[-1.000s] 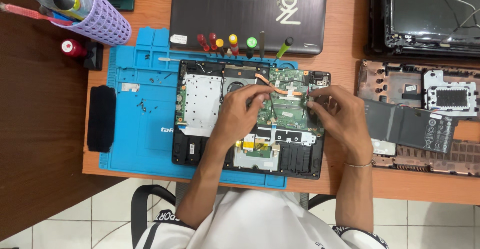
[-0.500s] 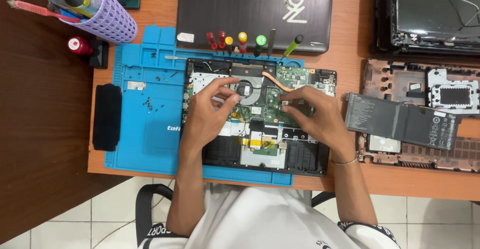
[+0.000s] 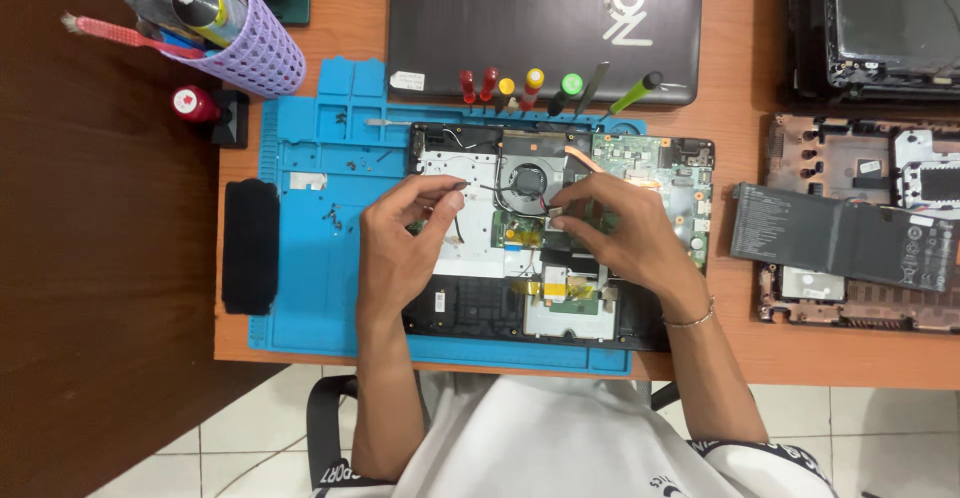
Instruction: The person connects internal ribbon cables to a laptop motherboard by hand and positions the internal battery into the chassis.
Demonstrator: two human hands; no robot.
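Shifted left from green board to fan wiring; left hand pinched black cable, right hand narrow on connector.

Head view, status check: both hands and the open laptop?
Left hand pinching a thin black cable over the open laptop. Right hand fingertips by the fan. Nothing blocking either hand.

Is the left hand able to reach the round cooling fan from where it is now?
Probably yes. The left hand rests beside the fan, and nothing lies between them except thin black wires.
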